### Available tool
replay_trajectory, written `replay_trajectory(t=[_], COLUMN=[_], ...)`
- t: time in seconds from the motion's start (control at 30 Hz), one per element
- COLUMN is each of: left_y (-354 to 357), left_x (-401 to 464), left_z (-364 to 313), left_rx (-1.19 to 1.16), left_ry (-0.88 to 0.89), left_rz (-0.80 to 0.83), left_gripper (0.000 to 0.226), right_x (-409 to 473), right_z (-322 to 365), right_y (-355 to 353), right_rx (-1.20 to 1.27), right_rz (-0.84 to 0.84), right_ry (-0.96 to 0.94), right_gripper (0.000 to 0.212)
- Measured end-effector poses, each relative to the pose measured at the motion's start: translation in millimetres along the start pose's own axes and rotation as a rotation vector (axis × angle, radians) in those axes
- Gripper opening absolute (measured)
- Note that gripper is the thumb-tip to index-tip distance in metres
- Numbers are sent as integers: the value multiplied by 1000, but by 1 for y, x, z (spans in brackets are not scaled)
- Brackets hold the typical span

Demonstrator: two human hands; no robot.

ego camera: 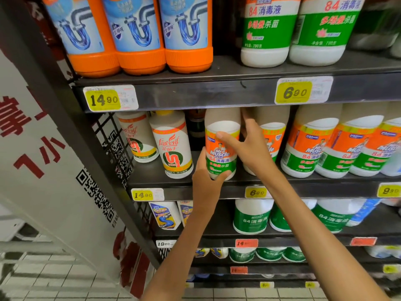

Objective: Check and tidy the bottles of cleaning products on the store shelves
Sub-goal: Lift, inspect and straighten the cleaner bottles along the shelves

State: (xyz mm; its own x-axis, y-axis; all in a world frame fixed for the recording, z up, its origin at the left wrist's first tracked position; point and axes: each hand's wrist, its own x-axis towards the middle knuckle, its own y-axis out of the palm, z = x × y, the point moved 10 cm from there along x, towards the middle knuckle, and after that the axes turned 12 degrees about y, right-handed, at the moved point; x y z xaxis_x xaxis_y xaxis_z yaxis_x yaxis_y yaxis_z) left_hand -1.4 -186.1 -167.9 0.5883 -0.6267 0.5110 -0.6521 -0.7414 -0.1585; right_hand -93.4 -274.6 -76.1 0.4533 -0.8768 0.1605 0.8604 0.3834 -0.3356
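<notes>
A white Mr Muscle 84 disinfectant bottle [221,135] with an orange and green label stands at the front of the second shelf [152,172]. My left hand [206,179] grips its base from below and the left. My right hand [249,146] lies across its right side, thumb over the label and fingers reaching up between it and the neighbouring Mr Muscle bottle [275,135] behind. Three more of the same bottles [308,144] stand in a row to the right.
Two white Farcent bottles [173,146] stand left of the held bottle, a dark bottle [196,124] behind. Orange drain-cleaner bottles [138,35] and green-labelled 84 bottles [267,31] fill the top shelf. Lower shelves hold more bottles. A dark upright post [65,118] edges the left side.
</notes>
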Motion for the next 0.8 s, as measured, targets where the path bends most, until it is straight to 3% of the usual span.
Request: replay_trajectory(t=[0.27,0.37,0.43,0.53,0.6,0.7,0.8], left_y=[-9,-62,-97,-113,-107,-99,-103], left_x=[-15,-34,-28,4,21,29,21], left_z=[-14,-32,-26,4,16,23,15], left_rx=[95,239,322,339,249,167,151], left_ry=[79,209,149,-64,-114,-117,-68], left_rz=[-17,-289,-402,-228,-96,-69,-176], left_gripper=[89,77,81,105,112,91,67], right_x=[-11,-46,-65,-73,-66,-47,-30], right_z=[3,8,20,41,51,49,41], right_y=[-4,-12,-11,13,37,74,96], right_rx=[-147,-28,34,20,0,-77,-76], right_rz=[-116,-261,-314,-232,-101,52,115], right_ry=[-73,-190,-304,-397,-371,-232,-77], right_gripper=[41,58,52,44,45,54,55])
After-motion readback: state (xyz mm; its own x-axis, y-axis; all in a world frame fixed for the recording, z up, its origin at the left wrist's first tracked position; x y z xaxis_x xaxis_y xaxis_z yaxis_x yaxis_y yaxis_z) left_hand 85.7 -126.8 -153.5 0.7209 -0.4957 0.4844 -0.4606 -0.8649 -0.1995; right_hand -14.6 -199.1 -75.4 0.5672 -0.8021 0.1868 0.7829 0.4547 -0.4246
